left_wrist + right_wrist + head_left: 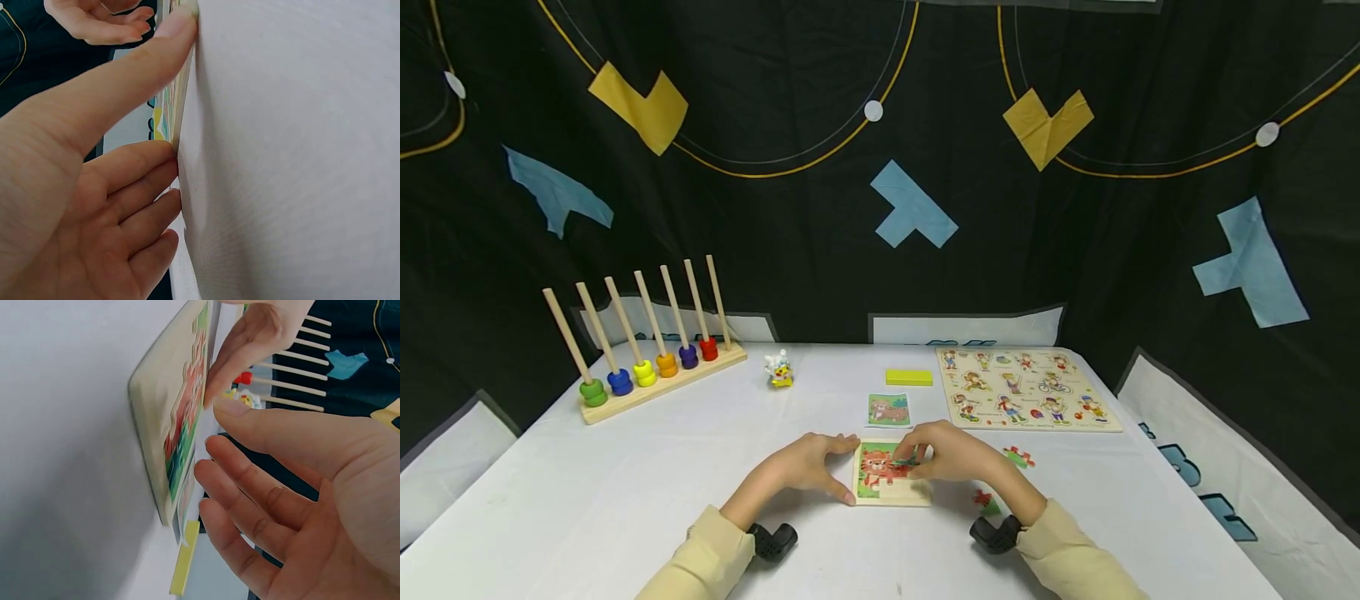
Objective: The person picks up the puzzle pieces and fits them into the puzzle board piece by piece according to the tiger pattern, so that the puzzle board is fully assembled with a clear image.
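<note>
A small wooden puzzle tray (895, 497) lies on the table, partly filled with pieces that form a red animal (876, 465) on green. My left hand (811, 463) steadies its left side, fingers and thumb extended along the edge; in the left wrist view the thumb (119, 87) touches the rim. Over the tray's right part is my right hand (951, 452), fingers loosely bent. In the right wrist view nothing shows between its thumb and fingers (234, 478). Two loose puzzle pieces, one green and red (1018, 457), another red and green (988, 502), lie near my right forearm.
A picture card (888, 410) lies just behind the tray, with a yellow block (909, 377) beyond. A large picture board (1026, 392) is at back right. A small figurine (779, 368) and a peg stand with coloured rings (662, 382) stand at back left.
</note>
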`<action>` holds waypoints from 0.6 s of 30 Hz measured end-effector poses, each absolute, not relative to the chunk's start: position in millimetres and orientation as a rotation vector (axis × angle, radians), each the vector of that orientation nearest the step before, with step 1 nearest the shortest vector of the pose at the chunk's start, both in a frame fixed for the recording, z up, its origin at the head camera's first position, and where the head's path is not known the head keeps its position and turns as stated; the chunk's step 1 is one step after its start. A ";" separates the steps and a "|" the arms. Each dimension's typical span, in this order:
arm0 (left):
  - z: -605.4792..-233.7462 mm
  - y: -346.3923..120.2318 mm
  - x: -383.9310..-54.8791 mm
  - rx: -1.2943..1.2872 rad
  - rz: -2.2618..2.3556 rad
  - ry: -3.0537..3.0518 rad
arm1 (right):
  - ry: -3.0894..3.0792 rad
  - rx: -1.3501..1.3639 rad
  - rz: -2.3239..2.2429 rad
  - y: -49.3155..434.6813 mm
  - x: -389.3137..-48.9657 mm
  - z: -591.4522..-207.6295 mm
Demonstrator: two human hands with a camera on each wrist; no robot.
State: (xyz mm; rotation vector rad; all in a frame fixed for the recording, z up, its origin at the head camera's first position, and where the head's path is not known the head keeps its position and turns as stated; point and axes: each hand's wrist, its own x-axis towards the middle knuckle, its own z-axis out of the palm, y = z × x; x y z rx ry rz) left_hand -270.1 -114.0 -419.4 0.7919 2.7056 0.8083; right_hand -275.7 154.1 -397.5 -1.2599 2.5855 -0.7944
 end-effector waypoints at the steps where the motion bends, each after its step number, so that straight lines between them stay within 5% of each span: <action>1: -419.5 -113.9 -270.1 0.787 0.811 2.704 | 2.585 -1.254 -0.804 156.6 -275.0 -397.2; 18: -420.9 -114.6 -271.3 0.798 0.831 2.697 | 2.682 -1.102 -0.836 216.0 -272.6 -395.6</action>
